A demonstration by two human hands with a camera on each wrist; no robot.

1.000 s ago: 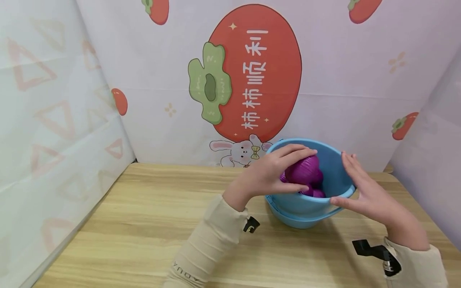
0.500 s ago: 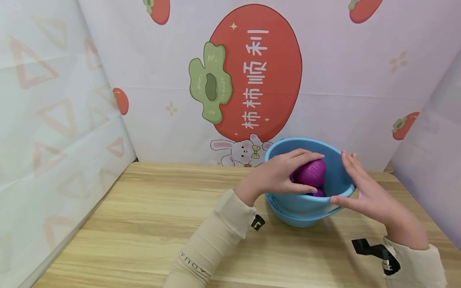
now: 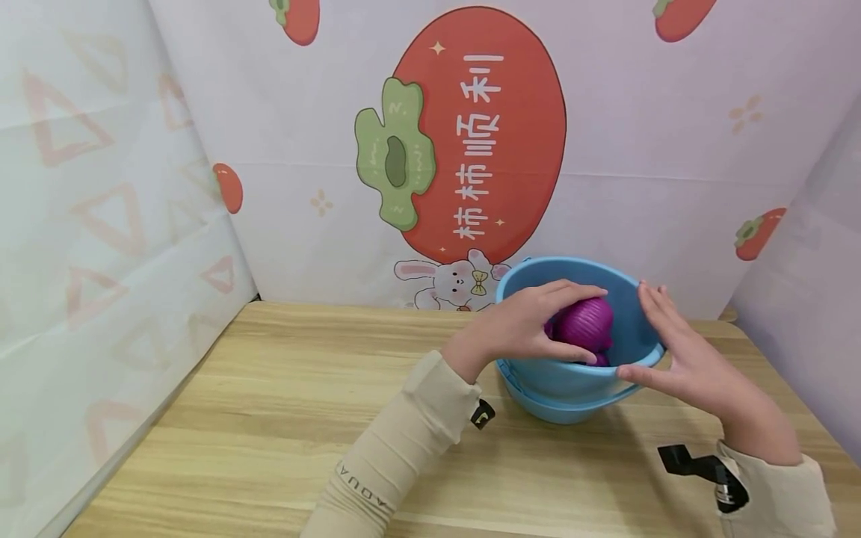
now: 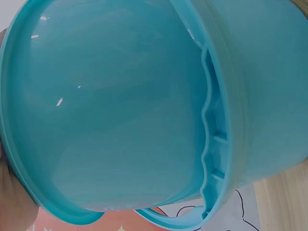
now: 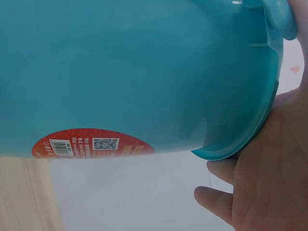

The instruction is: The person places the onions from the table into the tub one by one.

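A blue plastic bucket stands on the wooden table, with several purple onions inside. My left hand reaches over its left rim and grips a purple onion, thumb on the near side and fingers over the top. Beneath that one, part of another onion shows. My right hand holds the bucket's right rim, thumb at the front and fingers spread toward the back. In the right wrist view the palm lies along the rim. The left wrist view shows mostly bucket wall; the left fingers are hidden there.
The wooden table extends to the left of the bucket. A printed cloth with a large persimmon hangs close behind, and pale side sheets flank the table. A red label is stuck on the bucket.
My left hand has moved a little right and deeper into the bucket, carrying the onion with it. The right hand and the bucket have stayed in place.
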